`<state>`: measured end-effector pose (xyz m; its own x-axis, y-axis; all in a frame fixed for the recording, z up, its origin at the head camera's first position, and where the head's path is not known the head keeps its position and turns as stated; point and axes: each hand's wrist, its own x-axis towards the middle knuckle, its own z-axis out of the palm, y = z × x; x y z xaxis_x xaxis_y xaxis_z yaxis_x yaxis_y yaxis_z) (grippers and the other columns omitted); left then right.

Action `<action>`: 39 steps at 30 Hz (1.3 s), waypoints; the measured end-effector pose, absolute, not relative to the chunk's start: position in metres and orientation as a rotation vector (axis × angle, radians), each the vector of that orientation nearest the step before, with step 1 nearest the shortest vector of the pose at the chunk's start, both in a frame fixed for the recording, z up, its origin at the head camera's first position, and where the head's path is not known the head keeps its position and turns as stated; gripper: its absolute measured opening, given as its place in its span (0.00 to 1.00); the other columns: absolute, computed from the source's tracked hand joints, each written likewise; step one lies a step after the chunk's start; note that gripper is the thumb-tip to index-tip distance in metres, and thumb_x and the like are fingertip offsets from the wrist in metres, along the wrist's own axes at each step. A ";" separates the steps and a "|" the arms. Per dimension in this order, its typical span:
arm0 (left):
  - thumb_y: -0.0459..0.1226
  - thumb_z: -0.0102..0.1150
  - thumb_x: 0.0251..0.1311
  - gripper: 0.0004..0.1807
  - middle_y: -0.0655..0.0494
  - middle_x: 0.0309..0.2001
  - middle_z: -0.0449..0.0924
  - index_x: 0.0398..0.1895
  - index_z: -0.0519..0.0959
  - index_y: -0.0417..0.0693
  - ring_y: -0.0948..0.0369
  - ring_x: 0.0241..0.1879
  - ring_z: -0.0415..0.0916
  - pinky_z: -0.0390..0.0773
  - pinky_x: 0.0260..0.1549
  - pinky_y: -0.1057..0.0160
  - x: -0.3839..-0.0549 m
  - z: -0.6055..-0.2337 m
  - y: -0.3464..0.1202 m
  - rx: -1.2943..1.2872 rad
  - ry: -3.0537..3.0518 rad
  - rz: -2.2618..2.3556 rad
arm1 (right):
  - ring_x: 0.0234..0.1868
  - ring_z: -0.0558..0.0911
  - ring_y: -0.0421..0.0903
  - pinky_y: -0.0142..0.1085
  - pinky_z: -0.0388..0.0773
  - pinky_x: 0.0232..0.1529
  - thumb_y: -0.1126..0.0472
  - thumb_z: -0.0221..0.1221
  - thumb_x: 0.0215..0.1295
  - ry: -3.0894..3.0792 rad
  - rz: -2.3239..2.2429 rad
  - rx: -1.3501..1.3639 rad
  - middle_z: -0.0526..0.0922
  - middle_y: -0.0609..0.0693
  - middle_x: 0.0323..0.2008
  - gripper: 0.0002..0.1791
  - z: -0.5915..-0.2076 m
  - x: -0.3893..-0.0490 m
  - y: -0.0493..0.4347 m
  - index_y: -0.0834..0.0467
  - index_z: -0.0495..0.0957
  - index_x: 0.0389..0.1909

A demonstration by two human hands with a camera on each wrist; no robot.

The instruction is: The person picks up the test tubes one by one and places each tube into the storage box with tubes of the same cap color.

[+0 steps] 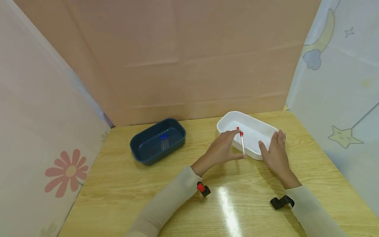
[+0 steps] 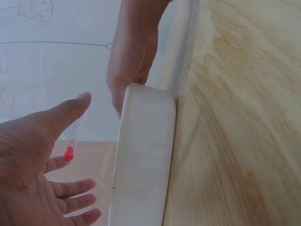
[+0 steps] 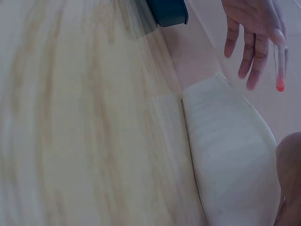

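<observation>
My left hand (image 1: 221, 148) pinches a clear test tube with a red cap (image 1: 242, 144) lengthwise between thumb and index finger, over the near side of a white plastic bin (image 1: 253, 154). In the left wrist view the other fingers of that hand spread free, and the red cap (image 2: 69, 153) sits at the index fingertip. At the bin's right end my right hand (image 1: 276, 158) holds the rim, thumb on the inner side. A second red cap (image 1: 238, 128) shows inside the bin, its tube mostly hidden behind the left hand.
To the left stands a dark blue bin (image 1: 142, 160) with several blue-capped tubes (image 1: 164, 142) lying in it. Both bins are on a wood-grain table (image 1: 118, 191). A tan sheet (image 1: 189, 65) hangs behind, with printed sheets (image 1: 340, 108) on both sides.
</observation>
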<state>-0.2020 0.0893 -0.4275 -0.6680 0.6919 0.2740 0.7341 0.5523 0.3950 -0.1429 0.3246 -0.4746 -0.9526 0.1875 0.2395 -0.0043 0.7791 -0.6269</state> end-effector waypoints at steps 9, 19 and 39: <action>0.60 0.74 0.51 0.52 0.60 0.70 0.70 0.76 0.62 0.52 0.60 0.67 0.67 0.65 0.65 0.65 -0.213 -0.418 0.109 -1.221 -2.685 -0.793 | 0.77 0.26 0.68 0.68 0.37 0.70 0.50 0.46 0.79 -2.666 0.933 -0.098 0.26 0.74 0.76 0.47 -0.475 -0.144 0.324 0.82 0.34 0.73; 0.62 0.73 0.50 0.50 0.59 0.64 0.74 0.74 0.64 0.56 0.61 0.60 0.71 0.73 0.55 0.59 -0.228 -0.421 0.126 -1.155 -2.721 -0.739 | 0.77 0.25 0.66 0.69 0.39 0.70 0.49 0.46 0.79 -2.680 0.933 -0.111 0.24 0.71 0.77 0.47 -0.478 -0.143 0.325 0.80 0.33 0.73; 0.65 0.71 0.50 0.51 0.57 0.62 0.72 0.75 0.63 0.59 0.57 0.58 0.70 0.73 0.53 0.58 -0.260 -0.442 0.154 -1.075 -2.883 -0.559 | 0.77 0.27 0.67 0.69 0.41 0.69 0.50 0.47 0.79 -2.658 0.939 -0.099 0.25 0.71 0.77 0.47 -0.479 -0.146 0.324 0.80 0.34 0.74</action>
<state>-0.2597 0.1536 -0.4422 -0.7635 0.6312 0.1364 0.6365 0.6997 0.3244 -0.1457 0.3239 -0.4787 -0.9466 0.1692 0.2743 -0.0405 0.7818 -0.6222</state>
